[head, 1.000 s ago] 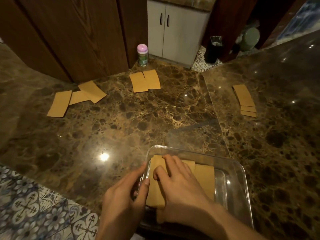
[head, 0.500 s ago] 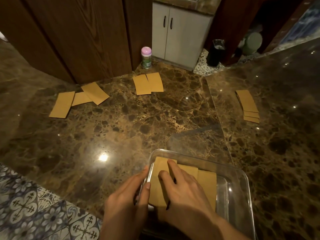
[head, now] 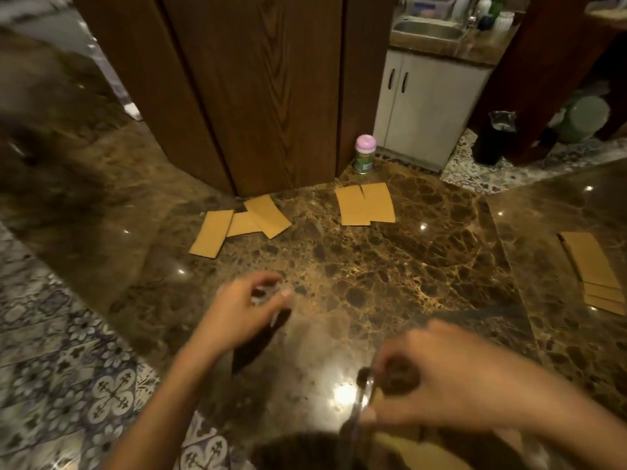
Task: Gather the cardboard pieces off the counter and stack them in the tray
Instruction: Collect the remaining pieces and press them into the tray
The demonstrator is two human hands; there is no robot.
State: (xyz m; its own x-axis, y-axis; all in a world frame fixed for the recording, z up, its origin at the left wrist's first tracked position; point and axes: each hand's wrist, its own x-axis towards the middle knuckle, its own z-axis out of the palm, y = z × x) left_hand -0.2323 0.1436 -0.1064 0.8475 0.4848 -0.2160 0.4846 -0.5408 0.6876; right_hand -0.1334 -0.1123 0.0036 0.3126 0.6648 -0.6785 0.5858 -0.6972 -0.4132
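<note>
While the left hand (head: 244, 313) hovers low over the marble desk (head: 390, 283) at 7 o'clock, forearm reaching in from below and fingers loosely curled, its grip is apart and holds nothing. The right hand (head: 448, 385) sits at 5 o'clock against the rim of the clear tray (head: 360, 398) (too blurred to tell whether its curled grip pinches that rim). Tan cardboard (head: 400, 446) shows inside the tray. Three cardboard pieces (head: 237, 225) overlap at 11 o'clock, a pair (head: 366, 205) lies at 12, and a fanned stack (head: 590, 266) at 3.
</note>
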